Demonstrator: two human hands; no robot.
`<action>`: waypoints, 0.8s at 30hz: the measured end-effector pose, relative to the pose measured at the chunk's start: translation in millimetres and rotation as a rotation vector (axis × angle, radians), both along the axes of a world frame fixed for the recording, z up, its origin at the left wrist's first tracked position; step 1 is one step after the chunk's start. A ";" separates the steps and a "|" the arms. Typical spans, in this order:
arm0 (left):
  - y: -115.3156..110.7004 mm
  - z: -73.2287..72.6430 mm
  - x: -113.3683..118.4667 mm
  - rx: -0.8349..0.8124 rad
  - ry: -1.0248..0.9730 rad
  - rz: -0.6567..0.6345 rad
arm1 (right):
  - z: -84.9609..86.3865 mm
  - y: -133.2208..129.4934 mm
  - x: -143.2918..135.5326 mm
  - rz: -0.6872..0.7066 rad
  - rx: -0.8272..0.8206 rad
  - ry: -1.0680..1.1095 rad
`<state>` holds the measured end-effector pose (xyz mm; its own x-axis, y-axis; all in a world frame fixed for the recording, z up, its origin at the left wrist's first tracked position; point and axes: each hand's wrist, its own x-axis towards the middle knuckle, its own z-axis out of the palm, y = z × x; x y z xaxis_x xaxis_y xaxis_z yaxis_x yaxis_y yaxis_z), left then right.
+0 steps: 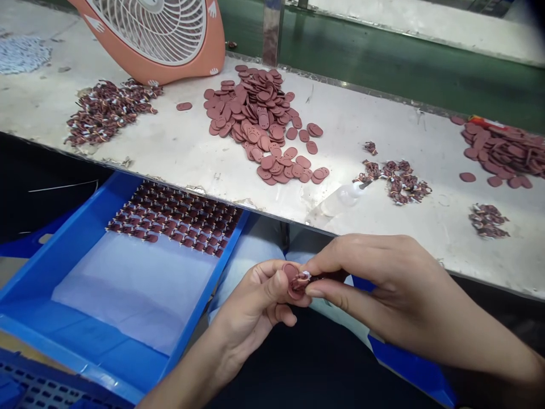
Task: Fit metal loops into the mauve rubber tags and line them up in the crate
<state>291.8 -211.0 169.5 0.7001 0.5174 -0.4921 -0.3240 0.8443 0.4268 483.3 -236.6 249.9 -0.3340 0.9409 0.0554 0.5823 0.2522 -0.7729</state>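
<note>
Left hand (255, 304): we have its fingers closed on an oval disc (290, 271), pinched at the thumb tip.
Right hand (394, 278): we pinch a small brown knot (305, 276) with a white tip between thumb and forefinger; a dark bit between these fingers is too hidden for us to name.
Oval disc: it lies between our two hands, its face against the knot; we cannot tell whether they are joined.
Blue tray (202, 298): left of our left fingers, lined with pale paper (131, 295); on its far part we see rows of disc-and-knot pieces (170, 218).
Counter (336, 108): beyond our fingers.
Disc heap (255, 113): on the counter, ahead and slightly left of our fingers.
Knot heap (106, 116): farther left, near the orange fan (159, 34).
Clear bottle (343, 199): lying ahead and right of our left fingers, its dark tip near a loose knot cluster (402, 182).
Second disc heap (502, 150): beyond our right fingers, well to the right.
</note>
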 end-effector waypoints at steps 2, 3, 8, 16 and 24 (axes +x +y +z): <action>0.3 0.6 -0.1 -0.009 0.014 0.002 | 0.9 1.9 -0.1 0.001 -0.008 0.016; 0.5 1.0 0.0 -0.013 0.015 0.002 | 1.3 2.8 -0.1 0.005 -0.005 0.020; 1.6 2.0 0.8 -0.031 0.025 0.010 | 3.0 5.3 -0.6 0.018 -0.008 0.029; -0.6 1.3 1.6 -0.070 0.027 0.036 | 4.2 7.9 -3.8 0.075 0.019 -0.084; -4.5 7.2 1.2 -0.033 -0.016 0.053 | 6.2 -2.1 -3.9 0.108 0.017 -0.092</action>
